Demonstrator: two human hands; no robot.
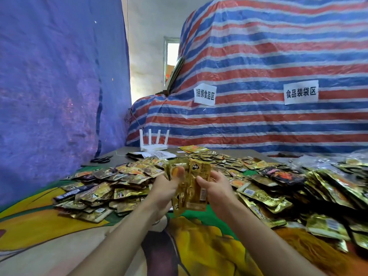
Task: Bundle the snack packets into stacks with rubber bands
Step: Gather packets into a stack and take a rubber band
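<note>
A stack of gold snack packets (191, 188) stands upright between both hands above the table. My left hand (166, 188) grips its left side, thumb across the front near the top. My right hand (216, 186) holds the right edge, its thumb on the front of the stack. Loose gold and dark packets lie in a wide heap on the left (103, 188) and a deeper heap on the right (298, 188). No rubber band shows clearly on the stack or on the table.
A white router (154, 144) with several antennas stands at the table's far edge, black scissors (101, 159) to its left. A blue tarp hangs on the left; a striped tarp (258, 76) with two paper signs covers a mound behind. A colourful printed cloth (199, 246) covers the near table.
</note>
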